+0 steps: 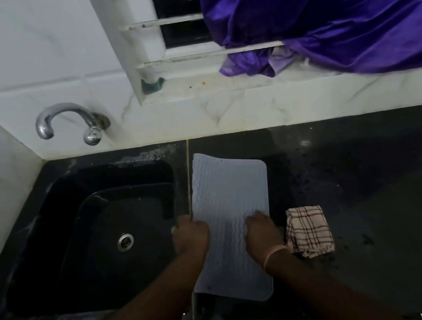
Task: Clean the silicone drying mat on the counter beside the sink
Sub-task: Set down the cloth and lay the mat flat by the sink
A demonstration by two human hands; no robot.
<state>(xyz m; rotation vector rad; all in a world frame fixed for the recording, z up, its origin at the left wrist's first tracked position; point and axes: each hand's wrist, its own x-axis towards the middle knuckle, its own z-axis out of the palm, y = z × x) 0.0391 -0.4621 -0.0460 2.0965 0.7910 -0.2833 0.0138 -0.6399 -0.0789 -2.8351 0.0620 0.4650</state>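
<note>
Head view looks down on a pale grey silicone drying mat (231,212) lying lengthwise on the black counter (376,188), just right of the black sink (91,235). Left hand (190,237) grips the mat's left edge with curled fingers. Right hand (261,231) sits on the mat near its right edge, fingers curled; whether it pinches the mat cannot be told. A checked cloth (309,231) lies just right of that wrist.
</note>
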